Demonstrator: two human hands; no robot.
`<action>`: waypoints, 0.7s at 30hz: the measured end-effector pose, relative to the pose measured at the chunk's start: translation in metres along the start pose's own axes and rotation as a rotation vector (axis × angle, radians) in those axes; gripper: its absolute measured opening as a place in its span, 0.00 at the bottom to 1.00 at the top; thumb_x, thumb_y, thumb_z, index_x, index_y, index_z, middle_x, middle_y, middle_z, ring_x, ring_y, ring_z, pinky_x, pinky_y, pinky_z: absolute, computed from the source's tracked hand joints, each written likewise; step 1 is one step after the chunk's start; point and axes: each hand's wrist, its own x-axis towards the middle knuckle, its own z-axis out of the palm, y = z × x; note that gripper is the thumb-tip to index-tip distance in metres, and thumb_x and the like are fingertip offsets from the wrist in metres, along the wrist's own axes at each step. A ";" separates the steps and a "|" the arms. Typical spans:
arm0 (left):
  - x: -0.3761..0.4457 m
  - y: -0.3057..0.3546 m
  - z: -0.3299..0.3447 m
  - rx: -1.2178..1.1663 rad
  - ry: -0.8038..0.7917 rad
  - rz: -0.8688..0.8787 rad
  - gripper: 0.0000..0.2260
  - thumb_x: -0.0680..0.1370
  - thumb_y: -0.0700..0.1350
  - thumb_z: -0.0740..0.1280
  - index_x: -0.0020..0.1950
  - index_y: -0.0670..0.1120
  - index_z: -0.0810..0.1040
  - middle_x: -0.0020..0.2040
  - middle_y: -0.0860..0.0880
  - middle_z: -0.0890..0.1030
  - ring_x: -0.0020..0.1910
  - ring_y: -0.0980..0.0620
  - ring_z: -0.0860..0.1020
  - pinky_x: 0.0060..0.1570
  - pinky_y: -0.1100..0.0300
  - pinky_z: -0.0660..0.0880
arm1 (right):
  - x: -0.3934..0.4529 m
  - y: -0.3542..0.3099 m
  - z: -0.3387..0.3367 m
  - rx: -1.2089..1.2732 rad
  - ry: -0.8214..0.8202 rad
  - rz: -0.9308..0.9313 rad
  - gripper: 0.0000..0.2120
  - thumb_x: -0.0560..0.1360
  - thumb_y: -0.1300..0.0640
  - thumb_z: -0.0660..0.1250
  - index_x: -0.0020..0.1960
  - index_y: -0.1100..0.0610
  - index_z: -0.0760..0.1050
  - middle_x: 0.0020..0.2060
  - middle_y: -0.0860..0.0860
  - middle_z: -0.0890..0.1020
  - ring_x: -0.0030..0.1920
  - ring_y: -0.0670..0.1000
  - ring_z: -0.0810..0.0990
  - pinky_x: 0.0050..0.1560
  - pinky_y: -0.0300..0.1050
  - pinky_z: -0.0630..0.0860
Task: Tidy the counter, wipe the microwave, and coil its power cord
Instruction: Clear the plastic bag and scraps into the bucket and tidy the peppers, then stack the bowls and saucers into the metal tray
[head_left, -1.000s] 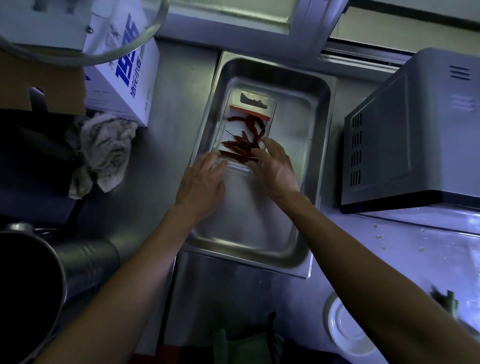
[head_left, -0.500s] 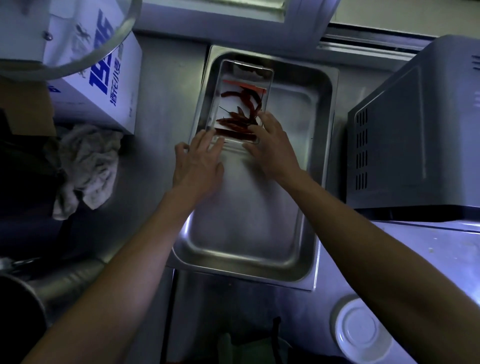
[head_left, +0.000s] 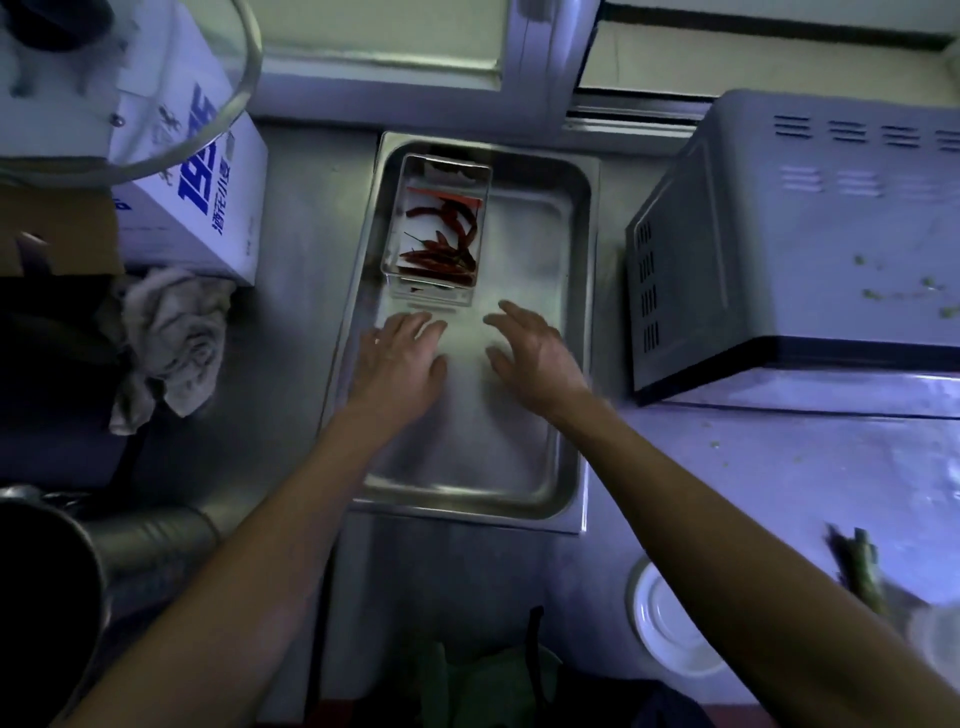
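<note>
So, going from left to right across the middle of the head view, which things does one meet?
Crumpled grey rag → clear plastic box of red dried chillies in the steel tray → grey metal microwave.

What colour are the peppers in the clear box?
The peppers are dark red; the head view shows them in the clear box inside the metal tray.

Grey microwave (head_left: 810, 249) stands on the steel counter (head_left: 311, 218), crumb-strewn top.

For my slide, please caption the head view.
Both open hands hover over the steel tray, near the chili box.
</note>
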 end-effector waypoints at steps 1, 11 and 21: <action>-0.006 0.009 0.001 -0.002 -0.014 0.005 0.21 0.78 0.47 0.64 0.71 0.46 0.73 0.70 0.44 0.73 0.69 0.42 0.69 0.62 0.43 0.68 | -0.015 0.002 -0.001 0.007 0.001 0.010 0.22 0.78 0.57 0.66 0.72 0.57 0.71 0.75 0.57 0.68 0.73 0.57 0.68 0.72 0.53 0.66; -0.059 0.105 0.025 -0.009 -0.058 0.115 0.18 0.80 0.50 0.63 0.69 0.48 0.74 0.67 0.48 0.77 0.66 0.44 0.72 0.60 0.46 0.72 | -0.161 0.034 -0.021 0.114 0.120 0.084 0.18 0.76 0.63 0.68 0.66 0.62 0.77 0.69 0.62 0.74 0.69 0.61 0.73 0.65 0.57 0.72; -0.136 0.236 0.064 -0.031 -0.067 0.296 0.18 0.80 0.49 0.65 0.69 0.46 0.76 0.67 0.47 0.78 0.66 0.43 0.74 0.60 0.47 0.72 | -0.336 0.100 -0.031 0.140 0.232 0.271 0.18 0.78 0.62 0.66 0.68 0.59 0.75 0.72 0.58 0.72 0.72 0.59 0.69 0.70 0.57 0.68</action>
